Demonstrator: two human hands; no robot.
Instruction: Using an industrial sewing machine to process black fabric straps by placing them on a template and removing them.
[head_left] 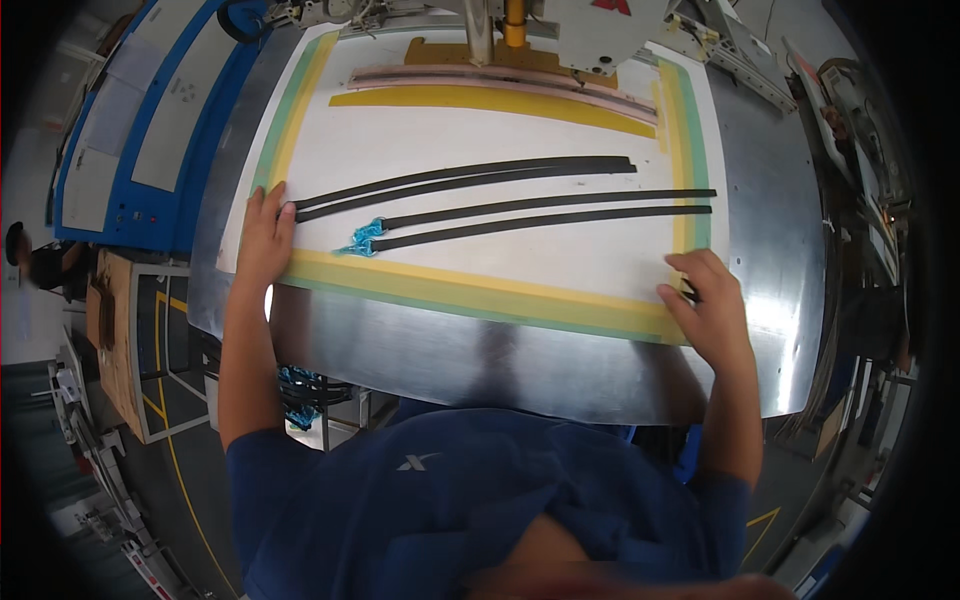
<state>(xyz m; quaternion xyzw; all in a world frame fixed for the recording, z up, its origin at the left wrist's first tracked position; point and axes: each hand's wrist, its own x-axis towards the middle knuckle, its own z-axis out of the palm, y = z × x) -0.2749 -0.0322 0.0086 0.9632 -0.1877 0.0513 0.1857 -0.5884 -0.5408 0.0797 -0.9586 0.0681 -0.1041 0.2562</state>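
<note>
My left hand [265,238] lies on the left border of the white work sheet [480,135]. Its fingers are stretched out, and the thumb touches the left ends of an upper pair of black strips [470,180]. Below them, a lower pair of black strips [540,222] reaches over the right border; crumpled blue film [368,236] covers their left ends. At the lower right corner, my right hand [708,300] curls its thumb and fingers around a small dark piece [690,290]. Most of that piece is hidden by the hand.
A metal table [480,370] carries the sheet, edged with yellow and green tape [480,295]. Across the far side runs a press bar [500,85] with a yellow strip along it. A blue machine cabinet [150,150] stands left. More blue-wrapped black strips [305,390] hang below the table.
</note>
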